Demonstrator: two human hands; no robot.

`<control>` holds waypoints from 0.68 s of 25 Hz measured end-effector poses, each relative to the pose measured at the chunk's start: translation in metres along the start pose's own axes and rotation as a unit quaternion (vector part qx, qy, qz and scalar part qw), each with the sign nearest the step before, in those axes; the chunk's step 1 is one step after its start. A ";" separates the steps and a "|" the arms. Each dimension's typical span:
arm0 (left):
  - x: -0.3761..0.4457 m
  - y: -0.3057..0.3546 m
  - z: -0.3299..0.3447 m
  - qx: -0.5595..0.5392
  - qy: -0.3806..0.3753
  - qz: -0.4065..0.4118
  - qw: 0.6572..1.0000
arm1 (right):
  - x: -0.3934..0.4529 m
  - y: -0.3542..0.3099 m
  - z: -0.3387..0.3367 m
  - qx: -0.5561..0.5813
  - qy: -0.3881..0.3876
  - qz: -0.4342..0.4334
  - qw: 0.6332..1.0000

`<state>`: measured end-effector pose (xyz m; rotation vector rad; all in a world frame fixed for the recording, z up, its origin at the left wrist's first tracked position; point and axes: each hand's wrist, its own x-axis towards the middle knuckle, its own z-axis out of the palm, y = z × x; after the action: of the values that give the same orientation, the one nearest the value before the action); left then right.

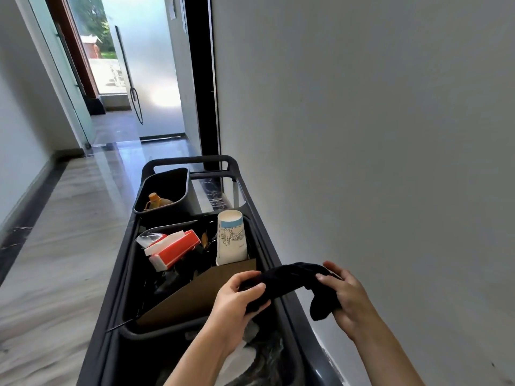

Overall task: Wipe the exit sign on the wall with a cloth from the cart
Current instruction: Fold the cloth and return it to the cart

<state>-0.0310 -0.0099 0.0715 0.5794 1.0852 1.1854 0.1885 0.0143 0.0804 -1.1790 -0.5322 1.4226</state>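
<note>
A dark cloth point(292, 280) is stretched between both my hands above the right rim of the dark grey cart point(267, 246). My left hand point(237, 299) pinches its left end. Around its right end, which hangs down in a fold, my right hand point(348, 296) is closed. The cart runs along the white wall point(376, 135) on my right. No exit sign shows in this view.
The cart holds a dark bin point(164, 190) with an orange-capped bottle point(154, 200), a red and white box point(172, 247), a paper cup stack point(231, 236) and a cardboard piece point(200, 293). A corridor leads to a glass door point(145, 65); open floor lies left.
</note>
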 end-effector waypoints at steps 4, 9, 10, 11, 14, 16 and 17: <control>0.012 -0.035 0.004 0.018 0.024 -0.012 0.999 | 0.027 0.018 -0.016 -0.030 0.042 0.023 0.998; 0.032 -0.080 0.004 -0.035 0.120 -0.048 0.991 | 0.054 0.060 -0.037 -0.066 0.096 0.043 0.992; 0.036 -0.087 0.003 -0.045 0.139 -0.055 0.988 | 0.057 0.070 -0.041 -0.071 0.104 0.043 0.991; 0.039 -0.092 0.001 -0.048 0.152 -0.065 0.985 | 0.059 0.081 -0.043 -0.083 0.114 0.047 0.989; 0.047 -0.104 0.000 -0.037 0.173 -0.075 0.981 | 0.065 0.104 -0.048 -0.141 0.137 0.048 0.979; 0.050 -0.108 0.001 -0.032 0.179 -0.085 0.980 | 0.065 0.112 -0.051 -0.143 0.140 0.059 0.978; 0.051 -0.109 0.001 -0.029 0.181 -0.087 0.979 | 0.065 0.112 -0.052 -0.144 0.143 0.066 0.977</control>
<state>0.0181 0.0025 -0.0377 0.2199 1.3744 1.1892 0.1917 0.0315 -0.0575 -1.6494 -0.4737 1.2828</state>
